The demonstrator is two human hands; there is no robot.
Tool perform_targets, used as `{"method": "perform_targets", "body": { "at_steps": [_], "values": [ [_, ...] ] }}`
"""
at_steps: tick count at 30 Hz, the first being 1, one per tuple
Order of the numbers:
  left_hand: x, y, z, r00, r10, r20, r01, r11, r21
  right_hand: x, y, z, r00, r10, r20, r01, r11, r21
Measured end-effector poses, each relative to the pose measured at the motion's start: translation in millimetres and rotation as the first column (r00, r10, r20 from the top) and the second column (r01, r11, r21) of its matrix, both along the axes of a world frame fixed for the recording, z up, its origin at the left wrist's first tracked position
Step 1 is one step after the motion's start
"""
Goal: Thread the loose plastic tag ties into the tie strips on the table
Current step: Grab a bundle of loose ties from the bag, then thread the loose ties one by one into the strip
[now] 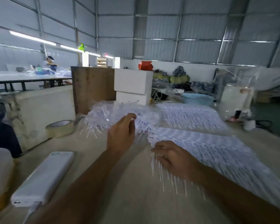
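White plastic covers most of the table [132, 199]: a long tie strip [216, 152] runs from the centre toward four o'clock, a second strip [192, 115] lies beyond it at one o'clock, and the loose tag ties [120, 117] sit heaped in clear wrapping at twelve. The left hand [121, 136] reaches into that heap with fingers curled, probably to draw out the next tie; blur hides whether it pinches one yet. The right hand [173, 157] lies with fingers spread and relaxed on the near strip's end, seemingly pinning it for threading. A roll of tape [60, 128] stands at ten o'clock, a white power bank [42, 178] at eight. Motion blur smears the strips' holes, and the near strip runs out of view.
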State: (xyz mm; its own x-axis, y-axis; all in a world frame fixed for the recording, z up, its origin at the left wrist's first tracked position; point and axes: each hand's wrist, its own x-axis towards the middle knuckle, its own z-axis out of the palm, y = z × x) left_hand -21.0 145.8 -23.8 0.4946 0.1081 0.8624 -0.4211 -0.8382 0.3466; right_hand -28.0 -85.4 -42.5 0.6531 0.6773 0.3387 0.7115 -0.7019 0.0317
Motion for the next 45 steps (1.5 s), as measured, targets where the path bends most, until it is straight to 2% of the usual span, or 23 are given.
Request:
{"method": "perform_targets", "body": {
  "at_steps": [2, 4, 7, 9, 13, 19, 22, 25, 27, 32, 36, 39, 41, 43, 45],
  "values": [
    [-2.6, -30.0, 2.7, 0.994, -0.107, -0.004, 0.106, 0.979, 0.176, -10.4, -46.5, 1.9, 0.996, -0.091, -0.019, 0.092, 0.995, 0.04],
    [2.3, -60.6, 3.7, 0.97, -0.181, -0.161, 0.227, 0.911, 0.344, -15.7, -88.9, 3.0, 0.981, -0.191, -0.032, 0.193, 0.976, 0.103],
    [16.0, -92.6, -3.3, 0.917, -0.051, -0.395, 0.267, 0.816, 0.512, -19.5, -135.0, -2.4, 0.945, -0.323, -0.057, 0.328, 0.931, 0.16],
    [21.3, -99.1, -15.7, 0.88, -0.009, -0.475, 0.279, 0.818, 0.502, -19.0, -150.0, -8.5, 0.931, -0.345, -0.12, 0.362, 0.916, 0.175],
    [19.8, -95.2, -36.1, 0.886, -0.046, -0.461, 0.303, 0.81, 0.502, -13.4, -153.8, -15.9, 0.926, -0.343, -0.16, 0.369, 0.911, 0.183],
    [36.0, -100.7, -20.0, 0.883, -0.191, -0.428, 0.319, 0.914, 0.251, -7.8, -150.6, -10.4, 0.92, -0.347, -0.179, 0.383, 0.892, 0.241],
    [62.4, -113.5, -3.6, 0.854, -0.133, -0.503, 0.34, 0.874, 0.346, -6.9, -149.6, -9.9, 0.917, -0.36, -0.173, 0.396, 0.875, 0.278],
    [81.8, -127.8, -0.9, 0.765, 0.011, -0.644, 0.39, 0.788, 0.477, -6.4, -148.7, -9.9, 0.914, -0.364, -0.177, 0.402, 0.87, 0.287],
    [87.0, -134.0, -5.4, 0.746, 0.017, -0.666, 0.397, 0.791, 0.465, -5.9, -149.6, -10.2, 0.916, -0.358, -0.182, 0.398, 0.87, 0.29],
    [85.0, -136.0, -2.5, 0.77, -0.006, -0.639, 0.345, 0.845, 0.409, -6.2, -151.6, -8.6, 0.92, -0.332, -0.208, 0.385, 0.866, 0.319],
    [78.2, -135.3, 16.4, 0.753, -0.119, -0.647, 0.407, 0.856, 0.317, -7.9, -155.2, -1.9, 0.93, -0.333, -0.157, 0.368, 0.849, 0.379],
    [63.9, -135.2, 43.7, 0.742, -0.239, -0.626, 0.486, 0.835, 0.257, -10.3, -160.1, 5.8, 0.912, -0.394, -0.112, 0.398, 0.788, 0.47],
    [51.9, -134.1, 63.2, 0.782, -0.245, -0.573, 0.482, 0.821, 0.307, -12.0, -164.1, 13.8, 0.885, -0.465, -0.026, 0.393, 0.718, 0.575],
    [39.6, -131.8, 80.3, 0.816, -0.259, -0.518, 0.473, 0.814, 0.338, -14.9, -169.8, 23.4, 0.84, -0.54, 0.047, 0.358, 0.618, 0.701],
    [27.0, -128.9, 93.8, 0.835, -0.304, -0.459, 0.475, 0.82, 0.32, -16.8, -178.4, 30.2, 0.82, -0.572, 0.033, 0.306, 0.486, 0.819]
  ]
}}
